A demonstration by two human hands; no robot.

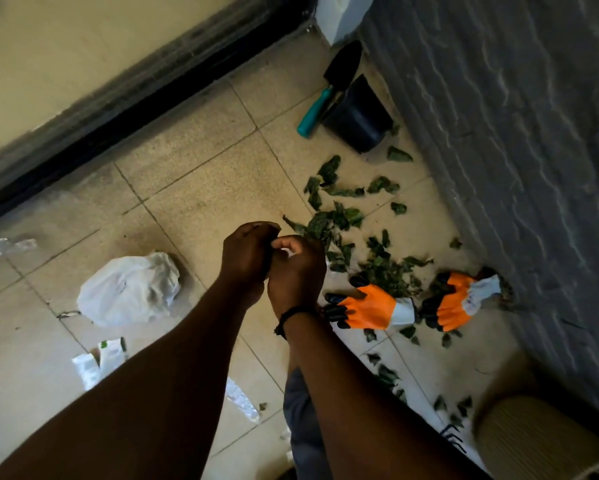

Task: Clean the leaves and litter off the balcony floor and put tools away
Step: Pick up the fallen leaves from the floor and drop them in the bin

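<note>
Right now your left hand (248,252) and right hand (296,271) press together, fingers curled; whether they grasp anything, you cannot tell. Leaves (339,216) lie at two o'clock, orange gloves (374,306) at three.

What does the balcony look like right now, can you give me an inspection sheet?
Surface: tiled floor, dusty.
Job's things: green leaves scattered by the grey wall; trowel beside tipped black pot; two orange gloves lying on the leaves.
Clutter: white plastic bag, torn wrappers.
Hands: left hand and right hand together, fingers curled; anything held is hidden.
Cables: nothing seen.
Surroundings: black door track, woven basket.
</note>
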